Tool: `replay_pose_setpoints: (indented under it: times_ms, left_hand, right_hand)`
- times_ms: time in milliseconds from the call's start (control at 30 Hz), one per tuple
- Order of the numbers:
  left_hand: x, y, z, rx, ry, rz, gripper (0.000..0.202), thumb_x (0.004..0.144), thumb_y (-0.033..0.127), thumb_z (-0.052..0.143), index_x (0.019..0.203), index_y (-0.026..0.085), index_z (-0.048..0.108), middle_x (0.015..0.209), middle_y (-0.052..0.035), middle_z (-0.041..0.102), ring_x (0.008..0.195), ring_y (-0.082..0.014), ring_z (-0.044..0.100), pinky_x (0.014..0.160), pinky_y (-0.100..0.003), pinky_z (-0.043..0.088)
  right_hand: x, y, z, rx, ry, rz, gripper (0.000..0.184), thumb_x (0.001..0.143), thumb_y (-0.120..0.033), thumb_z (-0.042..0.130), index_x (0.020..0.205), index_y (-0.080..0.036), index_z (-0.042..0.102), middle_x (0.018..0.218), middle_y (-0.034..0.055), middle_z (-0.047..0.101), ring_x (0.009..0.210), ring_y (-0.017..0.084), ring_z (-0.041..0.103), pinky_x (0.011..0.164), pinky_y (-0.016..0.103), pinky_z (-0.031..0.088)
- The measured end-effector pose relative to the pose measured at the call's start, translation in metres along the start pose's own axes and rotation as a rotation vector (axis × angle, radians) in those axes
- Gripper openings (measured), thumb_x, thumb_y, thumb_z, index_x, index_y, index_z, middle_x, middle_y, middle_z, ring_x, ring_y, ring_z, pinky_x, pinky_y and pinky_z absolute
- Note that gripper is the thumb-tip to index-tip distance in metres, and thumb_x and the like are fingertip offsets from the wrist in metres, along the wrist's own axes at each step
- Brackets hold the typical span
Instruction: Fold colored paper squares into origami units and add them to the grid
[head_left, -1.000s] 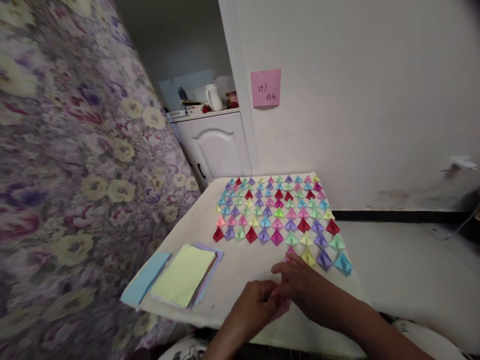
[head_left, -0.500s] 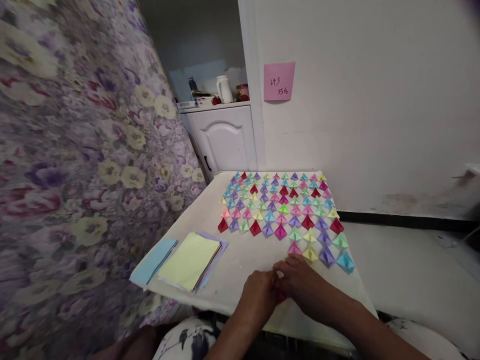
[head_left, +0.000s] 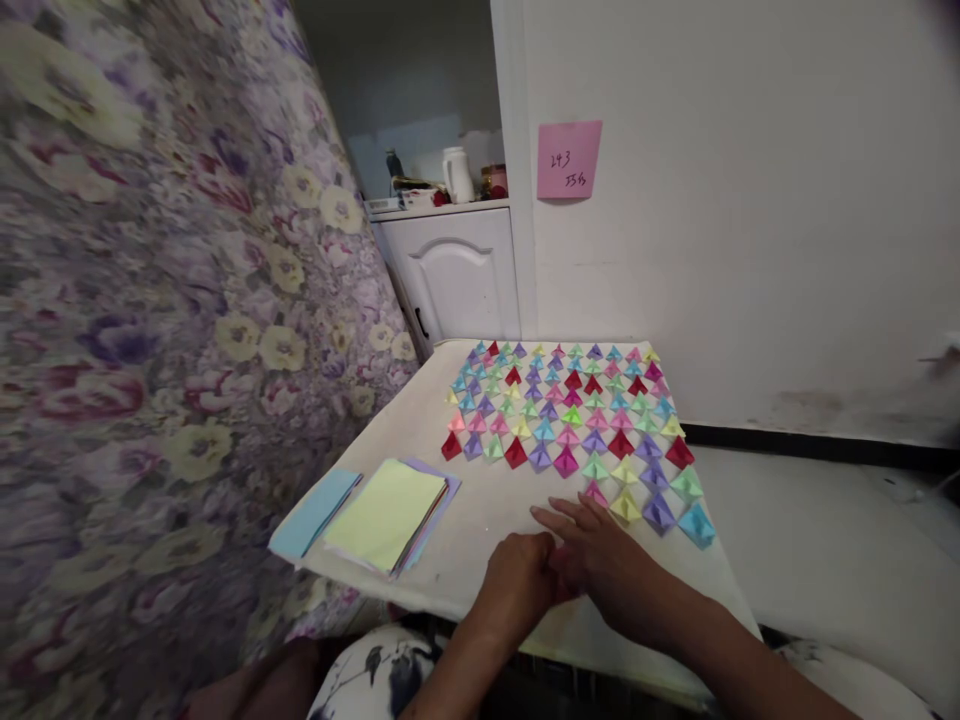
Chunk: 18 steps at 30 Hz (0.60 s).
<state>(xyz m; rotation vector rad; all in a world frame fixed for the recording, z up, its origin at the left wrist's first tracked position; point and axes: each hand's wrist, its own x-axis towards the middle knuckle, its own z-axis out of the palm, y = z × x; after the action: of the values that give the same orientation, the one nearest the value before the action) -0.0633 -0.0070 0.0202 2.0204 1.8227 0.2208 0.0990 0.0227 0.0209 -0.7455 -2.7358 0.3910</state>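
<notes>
Close to the table's near edge, my left hand (head_left: 519, 575) is closed, its curled fingers gripping a small piece of red paper (head_left: 564, 578). My right hand (head_left: 604, 550) meets it from the other side, with the thumb side on the same paper and some fingers stretched out to the left. The hands cover most of the paper, so its folded shape cannot be made out. Just beyond the right hand lie a pink folded paper piece (head_left: 595, 492) and a yellow one (head_left: 625, 505), part of rows of colourful folded pieces.
A stack of coloured paper sheets (head_left: 390, 510), yellow on top, lies left on the cream-covered table (head_left: 397, 425). Blue paper (head_left: 315, 512) sits at the left edge. A floral curtain (head_left: 187, 330) hangs at left; a white cabinet (head_left: 457, 270) and wall stand behind.
The fingers of my right hand have stretched out to the left over the paper. My left hand stays closed beside it. The whole view has shifted slightly.
</notes>
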Motion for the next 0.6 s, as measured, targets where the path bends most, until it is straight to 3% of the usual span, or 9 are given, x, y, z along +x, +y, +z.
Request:
replay_pose_setpoints:
  times_ms: [133, 233, 333, 433, 500, 600]
  left_hand:
    - [0.000, -0.003, -0.005, -0.017, 0.076, -0.040, 0.008, 0.071, 0.020, 0.052, 0.072, 0.019, 0.060, 0.065, -0.0040, 0.065, 0.061, -0.0186, 0.057, 0.052, -0.026, 0.026]
    - [0.001, -0.006, -0.011, -0.047, 0.119, -0.058, 0.017, 0.068, 0.009, 0.046, 0.074, 0.020, 0.057, 0.067, -0.0028, 0.063, 0.065, -0.0177, 0.056, 0.055, -0.026, 0.028]
    - [0.002, -0.007, -0.015, -0.082, 0.150, -0.068, 0.018, 0.068, 0.007, 0.043, 0.072, 0.020, 0.055, 0.069, -0.0023, 0.062, 0.068, -0.0169, 0.055, 0.057, -0.025, 0.029]
    - [0.003, -0.008, -0.015, -0.123, 0.164, -0.082, 0.018, 0.067, 0.005, 0.043, 0.071, 0.020, 0.053, 0.067, -0.0011, 0.060, 0.068, -0.0163, 0.055, 0.056, -0.024, 0.030]
    - [0.003, -0.009, -0.015, -0.145, 0.170, -0.092, 0.020, 0.067, 0.004, 0.043, 0.073, 0.020, 0.052, 0.065, -0.0001, 0.059, 0.067, -0.0160, 0.055, 0.055, -0.024, 0.030]
    - [0.004, -0.011, -0.013, -0.188, 0.190, -0.097, 0.022, 0.066, 0.002, 0.043, 0.075, 0.021, 0.051, 0.064, 0.0011, 0.058, 0.066, -0.0152, 0.055, 0.055, -0.023, 0.030]
  right_hand:
    - [0.001, 0.002, -0.002, -0.012, 0.072, 0.055, 0.023, 0.080, -0.006, 0.047, 0.076, -0.018, 0.066, 0.148, 0.0016, 0.024, 0.135, 0.026, 0.017, 0.106, 0.052, 0.017]
    - [0.002, 0.001, -0.002, 0.014, 0.130, 0.127, 0.022, 0.082, -0.008, 0.045, 0.076, -0.018, 0.063, 0.149, 0.0031, 0.021, 0.133, 0.025, 0.022, 0.102, 0.046, 0.029]
    - [0.003, -0.001, 0.000, 0.048, 0.120, 0.204, 0.022, 0.085, -0.011, 0.043, 0.081, -0.019, 0.063, 0.142, 0.0070, 0.033, 0.122, 0.024, 0.039, 0.094, 0.039, 0.038]
    - [0.003, -0.003, 0.002, 0.104, 0.058, 0.266, 0.028, 0.084, -0.008, 0.039, 0.085, -0.020, 0.064, 0.108, 0.0074, 0.057, 0.094, 0.019, 0.056, 0.078, 0.031, 0.044]
    - [0.003, -0.003, 0.003, 0.165, 0.056, 0.274, 0.033, 0.080, -0.003, 0.037, 0.089, -0.020, 0.064, 0.090, 0.0052, 0.059, 0.081, 0.016, 0.057, 0.071, 0.028, 0.044]
    - [0.001, -0.004, 0.003, 0.270, 0.114, 0.259, 0.042, 0.070, 0.004, 0.038, 0.096, -0.019, 0.062, 0.091, 0.0052, 0.058, 0.083, 0.016, 0.056, 0.074, 0.027, 0.043]
